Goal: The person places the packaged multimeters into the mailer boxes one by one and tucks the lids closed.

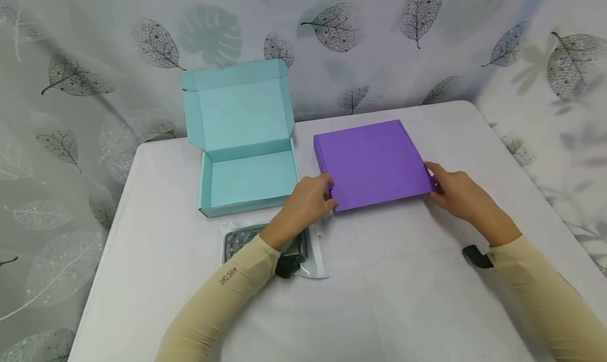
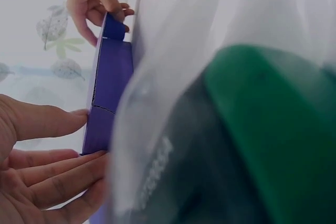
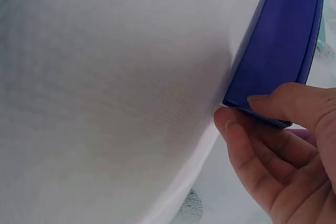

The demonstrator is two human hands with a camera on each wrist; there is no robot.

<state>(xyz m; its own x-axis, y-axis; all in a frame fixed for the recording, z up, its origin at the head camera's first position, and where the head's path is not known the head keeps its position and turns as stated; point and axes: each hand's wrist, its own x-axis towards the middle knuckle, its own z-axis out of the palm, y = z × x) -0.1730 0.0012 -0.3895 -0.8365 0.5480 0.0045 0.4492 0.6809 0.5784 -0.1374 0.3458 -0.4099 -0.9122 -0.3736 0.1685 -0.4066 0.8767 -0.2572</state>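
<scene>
A purple cardboard box (image 1: 374, 167) with its lid down lies at the back right of the white table. My left hand (image 1: 309, 197) grips its front left corner; in the left wrist view the thumb is on the front panel (image 2: 113, 72) and the fingers lie along the side. At the front right corner, my right hand (image 1: 455, 191) pinches the box, its thumb (image 3: 283, 103) on the front face and fingers round the end. Left of the purple box stands a turquoise box (image 1: 251, 177), its lid raised and nothing inside.
Beneath my left forearm lies a clear plastic bag (image 1: 315, 254) with a dark green-edged item (image 1: 239, 241) in it, partly hidden by the sleeve. A leaf-print curtain (image 1: 332, 30) hangs right behind the table (image 1: 379, 299).
</scene>
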